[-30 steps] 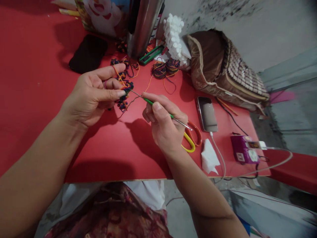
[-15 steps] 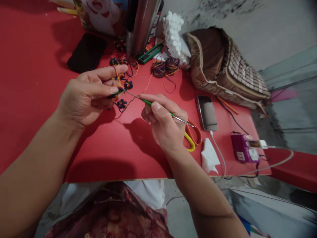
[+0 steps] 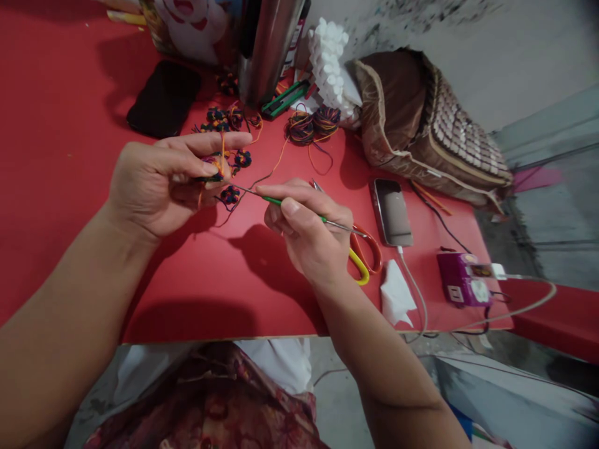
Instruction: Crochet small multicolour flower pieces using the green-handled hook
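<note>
My left hand [image 3: 161, 181] pinches a small dark crochet piece [image 3: 213, 177] between thumb and fingers. Orange yarn [image 3: 223, 148] runs from that piece up over the outstretched index finger. In my right hand [image 3: 311, 227] is a green-handled crochet hook [image 3: 271, 200], held like a pen, its thin metal shaft pointing left at the piece. The hook's tip meets the piece's right edge; the exact contact is too small to make out. Several crocheted flowers [image 3: 242, 158] in dark multicoloured yarn lie behind and below the left fingertips. A yarn bundle [image 3: 299, 128] rests farther back, its strand trailing toward my hands.
On the red table [image 3: 281, 293], scissors [image 3: 367, 249] lie partly under my right hand. A phone [image 3: 392, 212] with a cable, a crumpled tissue [image 3: 395, 293] and a purple box [image 3: 461, 279] stand right. Behind are a metal flask [image 3: 271, 53], a green cutter [image 3: 285, 100], a brown bag [image 3: 397, 100] and a black pouch [image 3: 163, 100].
My left hand has tilted the crochet piece, and its index finger reaches farther right with the orange yarn more upright. The hook has shifted slightly left and down with my right hand.
</note>
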The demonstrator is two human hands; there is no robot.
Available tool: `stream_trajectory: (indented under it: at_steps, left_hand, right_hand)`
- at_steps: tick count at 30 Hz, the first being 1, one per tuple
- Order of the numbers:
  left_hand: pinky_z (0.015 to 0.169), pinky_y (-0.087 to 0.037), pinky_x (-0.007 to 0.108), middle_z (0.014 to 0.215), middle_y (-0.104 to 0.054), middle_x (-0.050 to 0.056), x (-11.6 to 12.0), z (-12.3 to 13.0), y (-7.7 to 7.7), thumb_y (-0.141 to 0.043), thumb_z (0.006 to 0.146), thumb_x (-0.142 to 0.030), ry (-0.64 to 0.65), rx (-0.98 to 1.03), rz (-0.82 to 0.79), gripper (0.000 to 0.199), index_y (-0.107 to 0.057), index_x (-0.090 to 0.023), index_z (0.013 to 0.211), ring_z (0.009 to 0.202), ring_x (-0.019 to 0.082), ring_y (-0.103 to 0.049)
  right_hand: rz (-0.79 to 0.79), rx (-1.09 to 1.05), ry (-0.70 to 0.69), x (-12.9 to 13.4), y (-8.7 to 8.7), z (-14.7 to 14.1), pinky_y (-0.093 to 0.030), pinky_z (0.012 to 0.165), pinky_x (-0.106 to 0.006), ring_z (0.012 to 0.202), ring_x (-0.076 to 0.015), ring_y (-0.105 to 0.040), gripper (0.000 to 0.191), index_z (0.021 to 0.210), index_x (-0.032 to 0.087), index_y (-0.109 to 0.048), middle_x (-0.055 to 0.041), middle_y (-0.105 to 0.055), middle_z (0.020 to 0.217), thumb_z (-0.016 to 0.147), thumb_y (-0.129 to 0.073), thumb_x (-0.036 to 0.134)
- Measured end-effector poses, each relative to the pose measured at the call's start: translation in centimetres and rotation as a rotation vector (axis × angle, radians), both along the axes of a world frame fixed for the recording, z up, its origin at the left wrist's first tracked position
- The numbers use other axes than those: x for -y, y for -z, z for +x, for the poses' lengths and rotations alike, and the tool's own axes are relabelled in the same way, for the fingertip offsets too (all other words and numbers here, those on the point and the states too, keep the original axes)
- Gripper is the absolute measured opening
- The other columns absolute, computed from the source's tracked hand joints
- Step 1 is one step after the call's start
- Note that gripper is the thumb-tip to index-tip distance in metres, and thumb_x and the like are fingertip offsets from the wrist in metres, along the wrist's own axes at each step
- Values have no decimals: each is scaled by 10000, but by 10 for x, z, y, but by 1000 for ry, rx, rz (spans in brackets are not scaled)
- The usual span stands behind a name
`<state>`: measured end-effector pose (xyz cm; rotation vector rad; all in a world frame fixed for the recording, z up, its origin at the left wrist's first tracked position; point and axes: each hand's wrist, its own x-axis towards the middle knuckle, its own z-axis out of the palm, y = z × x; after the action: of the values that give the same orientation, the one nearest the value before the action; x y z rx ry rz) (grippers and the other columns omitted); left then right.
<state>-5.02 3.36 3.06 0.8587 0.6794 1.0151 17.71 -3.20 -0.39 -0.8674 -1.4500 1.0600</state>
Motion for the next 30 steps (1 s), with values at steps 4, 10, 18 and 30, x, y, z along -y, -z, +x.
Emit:
stream_trajectory:
  at_steps: [4, 10, 18, 30]
  left_hand:
    - [493, -169, 320, 632, -685, 59, 0, 1, -1, -875, 648, -122, 55, 16, -8, 447, -980, -110, 1082, 511, 101, -344]
    - [490, -158, 322, 683, -717, 55, 0, 2, 2, -886, 674, -131, 64, 11, 11, 436, -980, -161, 1098, 516, 101, -309]
    - [576, -478, 268, 799, -775, -48, 16, 37, 19, -1083, 637, -137, -177, 171, 36, 542, -960, -331, 1128, 654, 117, -593]
    - [875, -646, 306, 948, -853, -49, 20, 47, 32, -1098, 700, -116, -328, 90, 196, 573, -929, -350, 1195, 949, 166, -762]
  right_hand:
    - [53, -153, -54, -1, 2, 2, -558, 690, -365, 691, -146, -596, 217, 1260, 400, -964, -2, -723, 889, 1116, -810, 450]
    - [-80, -212, -54, -8, -6, -2, -515, 600, -327, 624, -128, -513, 209, 1097, 322, -973, 18, -676, 769, 1033, -893, 504]
    - [-213, -345, -10, -20, 3, -12, -477, 523, -291, 557, -101, -380, 389, 1121, 275, -902, 56, -598, 723, 973, -893, 634]
    - [-320, -494, -74, -26, 7, -6, -451, 576, -282, 612, -112, -371, 294, 1132, 274, -895, 63, -559, 764, 989, -859, 528]
